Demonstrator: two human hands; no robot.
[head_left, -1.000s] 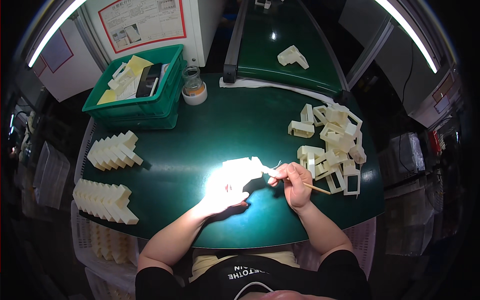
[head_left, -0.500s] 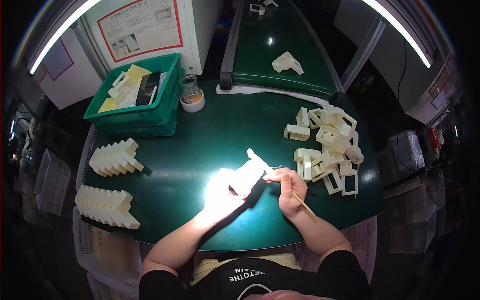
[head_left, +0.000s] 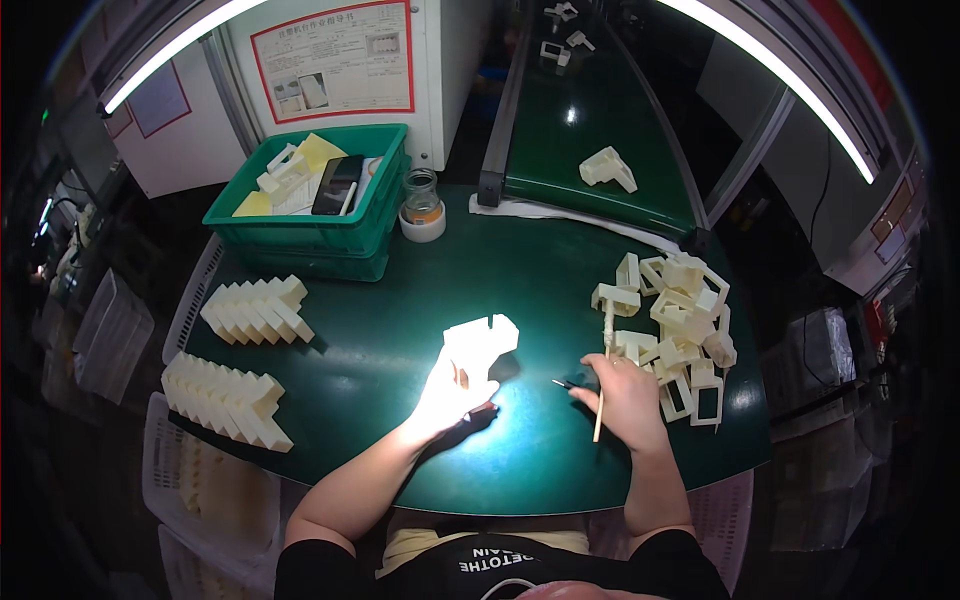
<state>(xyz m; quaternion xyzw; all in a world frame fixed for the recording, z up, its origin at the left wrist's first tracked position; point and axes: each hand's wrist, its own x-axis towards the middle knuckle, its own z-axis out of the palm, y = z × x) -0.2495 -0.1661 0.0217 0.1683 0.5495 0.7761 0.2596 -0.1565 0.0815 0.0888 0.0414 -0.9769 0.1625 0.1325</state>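
My left hand (head_left: 440, 400) grips a cream angular plastic part (head_left: 478, 342), held above the table under a glaring light that washes out its details. In my right hand (head_left: 628, 392) is a thin wooden stick (head_left: 599, 418) with a whitish wrapped end, which points away from me. Beside my right thumb is a small dark pen-like tool (head_left: 566, 384) with a pale tip; my hand hides its rest, and I cannot tell whether my fingers touch it. A loose pile of cream frame-shaped parts (head_left: 688, 312) lies just beyond and right of that hand.
Two neat rows of cream parts, a far row (head_left: 258, 310) and a near row (head_left: 225, 398), stand at left. Behind them is a green crate (head_left: 300, 232) with papers and a phone. A glass jar (head_left: 421, 186) stands nearby. A green conveyor (head_left: 560, 120) carries several parts.
My right hand has drawn away to the right from the part, and the stick has turned upright in the view. The part in my left hand has turned and shifted slightly. The view has shifted too.
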